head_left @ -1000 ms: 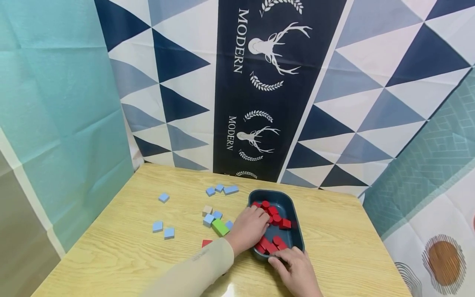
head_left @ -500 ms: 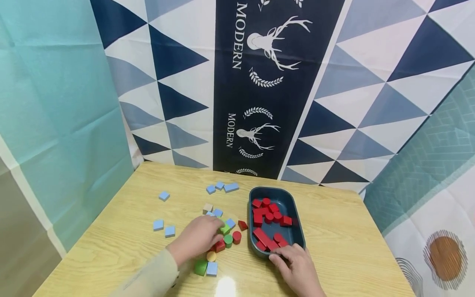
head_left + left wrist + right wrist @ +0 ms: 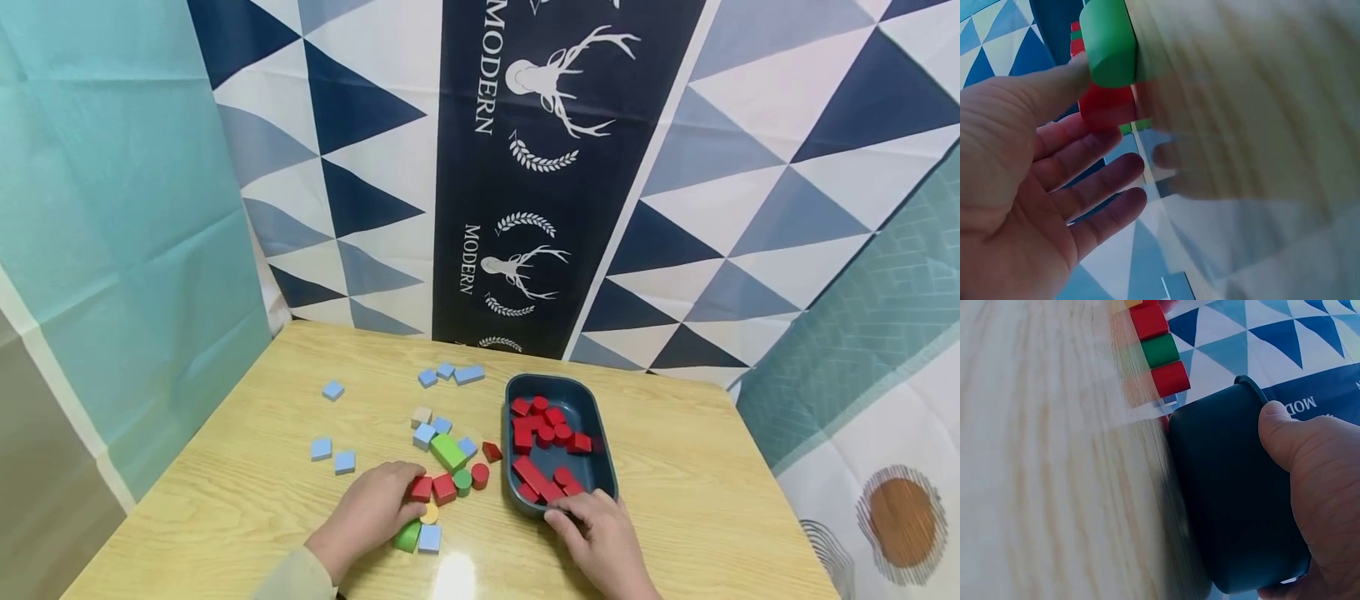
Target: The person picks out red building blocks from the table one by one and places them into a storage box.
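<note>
My left hand [image 3: 372, 506] pinches a red block [image 3: 422, 489] between thumb and forefinger; in the left wrist view the other fingers spread loosely beside the red block [image 3: 1107, 106]. A green block [image 3: 1110, 44] lies just on the thumb side, partly hiding the thumb tip. Beside the pinched piece sit another red block [image 3: 444, 488], a green cylinder [image 3: 462, 481] and a red cylinder [image 3: 480, 476]. My right hand [image 3: 603, 537] grips the near rim of a dark blue tray [image 3: 606, 462], thumb outside on its wall. Several red blocks [image 3: 534, 477] lie inside the tray.
Left of the tray are a bright green block [image 3: 448, 452], a red triangular piece [image 3: 491, 452], a yellow round piece [image 3: 429, 514] and a natural wood block [image 3: 422, 417]. Several light blue blocks [image 3: 345, 462] are scattered on the wooden table [image 3: 225, 500]. Patterned cloth [image 3: 390, 275] hangs behind.
My left hand has moved from over the tray, left and down across the block group, to the red block at its near-left side. My right hand stays on the tray rim.
</note>
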Available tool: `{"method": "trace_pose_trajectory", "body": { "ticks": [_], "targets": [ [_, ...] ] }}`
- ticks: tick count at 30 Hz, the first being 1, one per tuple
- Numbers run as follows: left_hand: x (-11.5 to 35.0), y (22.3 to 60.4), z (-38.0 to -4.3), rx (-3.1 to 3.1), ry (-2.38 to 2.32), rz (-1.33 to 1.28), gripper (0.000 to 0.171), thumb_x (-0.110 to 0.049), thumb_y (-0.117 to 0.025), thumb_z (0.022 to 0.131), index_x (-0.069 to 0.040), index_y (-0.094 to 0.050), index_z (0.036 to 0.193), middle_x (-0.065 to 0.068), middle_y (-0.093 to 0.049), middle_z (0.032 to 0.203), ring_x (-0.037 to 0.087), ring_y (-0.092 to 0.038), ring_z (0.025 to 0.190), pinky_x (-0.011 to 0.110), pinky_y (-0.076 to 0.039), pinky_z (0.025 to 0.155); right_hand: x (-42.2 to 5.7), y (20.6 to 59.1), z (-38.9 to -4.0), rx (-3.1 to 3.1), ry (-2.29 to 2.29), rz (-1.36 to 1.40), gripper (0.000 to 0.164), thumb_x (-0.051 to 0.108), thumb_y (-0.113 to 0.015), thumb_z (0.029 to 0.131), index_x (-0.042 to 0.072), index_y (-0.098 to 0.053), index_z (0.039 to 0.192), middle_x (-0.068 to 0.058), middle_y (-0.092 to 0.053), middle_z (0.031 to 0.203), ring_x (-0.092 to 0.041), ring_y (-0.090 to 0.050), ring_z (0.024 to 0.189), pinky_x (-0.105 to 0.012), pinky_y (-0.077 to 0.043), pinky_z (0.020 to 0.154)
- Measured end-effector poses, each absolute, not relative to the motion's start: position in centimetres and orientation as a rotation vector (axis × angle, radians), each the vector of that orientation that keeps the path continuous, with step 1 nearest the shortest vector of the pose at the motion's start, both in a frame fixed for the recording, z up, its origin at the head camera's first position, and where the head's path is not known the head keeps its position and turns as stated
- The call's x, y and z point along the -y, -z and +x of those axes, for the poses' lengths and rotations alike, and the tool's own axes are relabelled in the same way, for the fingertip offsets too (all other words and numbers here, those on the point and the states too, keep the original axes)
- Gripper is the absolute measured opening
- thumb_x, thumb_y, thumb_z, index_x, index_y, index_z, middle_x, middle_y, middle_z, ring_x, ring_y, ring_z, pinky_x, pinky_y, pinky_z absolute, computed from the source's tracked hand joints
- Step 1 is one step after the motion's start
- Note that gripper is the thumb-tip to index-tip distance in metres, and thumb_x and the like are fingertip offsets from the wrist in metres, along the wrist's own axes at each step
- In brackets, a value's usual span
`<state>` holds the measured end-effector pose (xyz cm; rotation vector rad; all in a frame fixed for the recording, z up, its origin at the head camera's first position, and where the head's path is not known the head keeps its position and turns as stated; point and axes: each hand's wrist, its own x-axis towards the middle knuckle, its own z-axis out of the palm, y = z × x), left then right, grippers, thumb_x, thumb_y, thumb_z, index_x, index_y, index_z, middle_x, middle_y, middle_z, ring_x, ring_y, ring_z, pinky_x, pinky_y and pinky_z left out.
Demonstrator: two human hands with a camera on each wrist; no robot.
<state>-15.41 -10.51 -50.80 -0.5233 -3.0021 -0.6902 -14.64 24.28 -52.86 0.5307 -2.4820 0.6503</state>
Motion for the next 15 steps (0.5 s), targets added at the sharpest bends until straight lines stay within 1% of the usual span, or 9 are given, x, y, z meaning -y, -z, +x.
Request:
{"method": "trace_pose_trajectory", "body": {
  "ticks": [5,9,13,15],
  "targets": [
    [10.1,50.9,-15.6,2.974,0.612,-0.530,0.033,-0.026,-0.084,0.093,-0.009,-0.075,0.120,0.007,-0.078,0.117,0.026,-0.074,0.106,0.046,-0.061,0.093,-24.2,53.2,-14.6,2.461,-0.658,0.549,0.020,0.024,-0.093,0.080,0.035,-0.079,0.089,0.030,-0.071,0.086,0.008,-0.047,0.079,-0.027,-0.041,0.073],
    [10.1,50.1,-15.6,2.958,0.577,-0.518,0.028,-0.025,-0.084,0.093,-0.010,-0.075,0.115,0.004,-0.079,0.111,0.022,-0.073,0.099,0.044,-0.061,0.088,-24.3,53.2,-14.7,2.440,-0.664,0.566,0.020,0.023,-0.093,0.080,0.035,-0.079,0.089,0.029,-0.071,0.086,0.008,-0.048,0.079,-0.026,-0.041,0.073],
    [9.4,48.2,-16.2,2.924,0.583,-0.533,0.029,-0.029,-0.082,0.095,-0.012,-0.075,0.117,0.002,-0.079,0.109,0.020,-0.072,0.098,0.043,-0.060,0.090,-24.4,53.1,-14.7,2.419,-0.666,0.572,0.022,0.022,-0.094,0.079,0.033,-0.079,0.089,0.029,-0.072,0.086,0.008,-0.047,0.079,-0.026,-0.041,0.073],
    [8.5,46.9,-16.6,2.917,0.617,-0.568,0.030,-0.032,-0.079,0.098,-0.014,-0.074,0.121,-0.001,-0.078,0.110,0.019,-0.072,0.102,0.043,-0.060,0.092,-24.3,53.1,-14.7,2.420,-0.672,0.569,0.022,0.022,-0.094,0.078,0.033,-0.080,0.089,0.028,-0.072,0.086,0.008,-0.046,0.078,-0.026,-0.040,0.073]
  ]
}}
